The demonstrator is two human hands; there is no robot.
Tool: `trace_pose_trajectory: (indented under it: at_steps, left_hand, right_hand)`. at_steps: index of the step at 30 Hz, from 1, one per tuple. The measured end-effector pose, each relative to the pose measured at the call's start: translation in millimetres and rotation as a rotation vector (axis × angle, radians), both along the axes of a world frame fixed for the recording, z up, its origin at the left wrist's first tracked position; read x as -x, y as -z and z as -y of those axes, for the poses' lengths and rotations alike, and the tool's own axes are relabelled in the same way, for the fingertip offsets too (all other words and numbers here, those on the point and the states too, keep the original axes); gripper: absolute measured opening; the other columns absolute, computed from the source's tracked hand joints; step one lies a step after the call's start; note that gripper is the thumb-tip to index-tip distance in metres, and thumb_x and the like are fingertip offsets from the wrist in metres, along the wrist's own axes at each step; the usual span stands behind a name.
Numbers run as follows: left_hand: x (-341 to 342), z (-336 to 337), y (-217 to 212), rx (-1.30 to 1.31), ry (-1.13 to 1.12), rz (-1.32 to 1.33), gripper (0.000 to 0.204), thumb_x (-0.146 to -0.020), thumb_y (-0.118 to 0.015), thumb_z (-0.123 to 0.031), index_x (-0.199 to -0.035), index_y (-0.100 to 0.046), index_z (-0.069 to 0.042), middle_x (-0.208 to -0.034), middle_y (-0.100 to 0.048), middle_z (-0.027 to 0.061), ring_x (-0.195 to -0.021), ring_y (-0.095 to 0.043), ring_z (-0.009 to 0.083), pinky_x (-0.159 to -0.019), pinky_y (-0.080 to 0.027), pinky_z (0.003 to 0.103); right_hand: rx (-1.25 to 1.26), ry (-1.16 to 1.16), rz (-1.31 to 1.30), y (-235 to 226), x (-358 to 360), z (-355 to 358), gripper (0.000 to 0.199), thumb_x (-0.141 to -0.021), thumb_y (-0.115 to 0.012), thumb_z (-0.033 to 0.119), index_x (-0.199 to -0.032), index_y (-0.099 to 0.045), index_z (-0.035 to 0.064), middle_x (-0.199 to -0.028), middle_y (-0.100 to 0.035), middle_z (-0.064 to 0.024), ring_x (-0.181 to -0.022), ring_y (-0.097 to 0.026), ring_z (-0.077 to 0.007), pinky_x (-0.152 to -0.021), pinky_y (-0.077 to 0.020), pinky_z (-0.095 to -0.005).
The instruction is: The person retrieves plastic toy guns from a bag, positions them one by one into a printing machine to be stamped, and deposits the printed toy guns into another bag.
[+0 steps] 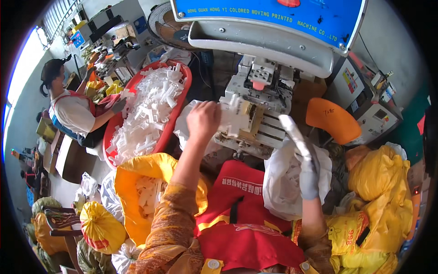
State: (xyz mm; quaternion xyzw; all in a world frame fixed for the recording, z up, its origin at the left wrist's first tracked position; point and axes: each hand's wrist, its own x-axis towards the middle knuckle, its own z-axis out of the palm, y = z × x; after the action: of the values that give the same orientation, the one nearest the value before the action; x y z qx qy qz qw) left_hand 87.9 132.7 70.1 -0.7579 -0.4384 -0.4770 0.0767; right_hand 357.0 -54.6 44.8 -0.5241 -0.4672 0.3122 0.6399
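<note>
At left we saw a red tub point(187, 80) full of white plastic pieces point(150, 109), then a yellow sack point(128, 201). Our left hand point(204, 119) was curled beside a blurred white piece point(231, 118) at the machine fixture point(255, 118); whether it pinched this, we could not tell. Over a white bag point(277, 182), our gloved right hand point(310, 166) was stretched out, its grip also unclear to us.

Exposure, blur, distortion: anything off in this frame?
Head view: bright opening at far left blown out and bowed by the fisheye; black corners; white pieces beside the left hand look smeared; blue panel fairly sharp.
</note>
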Motion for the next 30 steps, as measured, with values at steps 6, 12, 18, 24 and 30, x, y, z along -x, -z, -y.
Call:
trace_pose_trajectory:
  at_steps: [6,12,18,24,30]
  left_hand:
    - [127,87,10,0.281,-0.274,0.143,0.011,-0.077,-0.061,-0.01,-0.069,-0.06,-0.003,-0.068,-0.06,0.0111,-0.066,-0.059,0.0281,-0.062,-0.047,0.036]
    - [253,203,54,0.439,-0.709,0.325,0.02,-0.082,-0.062,-0.02,-0.077,-0.066,-0.001,-0.072,-0.063,0.0132,-0.069,-0.061,0.0292,-0.064,-0.048,0.036]
    - [304,256,104,0.414,-0.863,0.159,0.024,-0.079,-0.066,-0.019,-0.099,-0.063,-0.007,-0.106,-0.061,0.0109,-0.099,-0.057,0.0277,-0.086,-0.043,0.037]
    - [338,292,149,0.721,-1.207,-0.13,0.08,-0.069,-0.074,-0.033,-0.135,-0.035,-0.009,-0.137,-0.038,0.0149,-0.128,-0.034,0.0305,-0.103,-0.028,0.043]
    - [381,319,190,0.965,-1.24,0.286,0.053,-0.078,-0.066,-0.035,-0.122,-0.049,-0.01,-0.107,-0.059,0.017,-0.101,-0.055,0.0331,-0.083,-0.043,0.043]
  right_hand:
    - [-0.266,-0.12,0.955,-16,35,-101,0.045,-0.078,-0.055,0.006,-0.123,-0.053,0.0063,-0.113,-0.055,-0.0154,-0.107,-0.05,-0.0321,-0.093,-0.039,-0.0404]
    - [-0.114,-0.392,1.178,-31,56,-132,0.04,-0.081,-0.051,0.01,-0.12,-0.053,0.0028,-0.114,-0.052,-0.0204,-0.107,-0.048,-0.0361,-0.095,-0.0373,-0.0436]
    - [-0.164,-0.508,0.837,-25,142,-69,0.043,-0.081,-0.054,0.01,-0.123,-0.052,-0.0019,-0.129,-0.046,-0.0214,-0.12,-0.043,-0.037,-0.103,-0.0321,-0.0431]
    - [-0.115,-0.771,1.072,76,266,-63,0.104,-0.064,-0.077,0.036,-0.142,-0.017,0.0019,-0.141,-0.025,-0.0289,-0.131,-0.027,-0.0419,-0.107,-0.0256,-0.0459]
    - [0.496,-1.011,0.041,111,301,-50,0.011,-0.084,-0.056,0.002,-0.091,-0.063,-0.0002,-0.075,-0.063,-0.0029,-0.066,-0.056,-0.0114,-0.059,-0.0461,-0.0277]
